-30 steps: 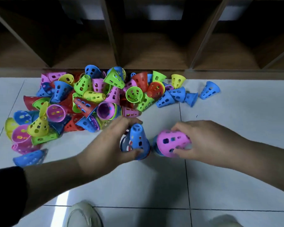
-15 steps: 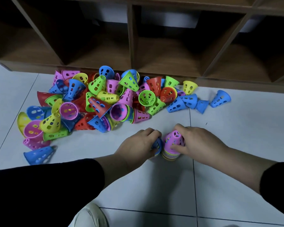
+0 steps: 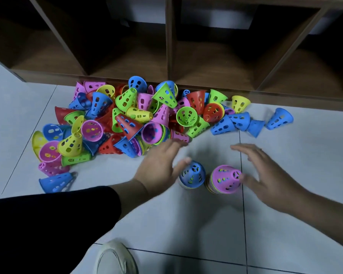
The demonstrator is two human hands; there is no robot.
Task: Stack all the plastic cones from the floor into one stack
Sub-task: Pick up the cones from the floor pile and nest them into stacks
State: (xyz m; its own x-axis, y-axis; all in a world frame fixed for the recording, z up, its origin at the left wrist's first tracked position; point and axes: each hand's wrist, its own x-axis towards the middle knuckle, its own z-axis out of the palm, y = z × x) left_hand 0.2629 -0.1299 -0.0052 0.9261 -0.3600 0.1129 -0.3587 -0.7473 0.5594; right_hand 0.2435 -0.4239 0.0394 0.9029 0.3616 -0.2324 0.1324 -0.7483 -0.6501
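Observation:
Two short upright stacks stand side by side on the tiled floor: one topped by a blue cone (image 3: pixel 192 175), the other by a pink cone (image 3: pixel 225 179). My left hand (image 3: pixel 158 165) is spread flat just left of the blue-topped stack, fingers reaching toward the pile, thumb near the blue cone. My right hand (image 3: pixel 265 173) is spread to the right of the pink-topped stack and holds nothing. A large pile of loose cones (image 3: pixel 131 119) in pink, blue, green, yellow and red lies beyond the hands against the shelf base.
A wooden cubby shelf (image 3: pixel 168 46) runs along the back. Several blue cones (image 3: pixel 279 118) lie to the right of the pile, and one blue cone (image 3: pixel 55 181) lies alone at the left. My shoe (image 3: pixel 115 258) shows at the bottom.
Both hands have let go of the two stacks, which now stand upright and apart. The left hand has moved up toward the pile; the right hand has opened and drawn rightward.

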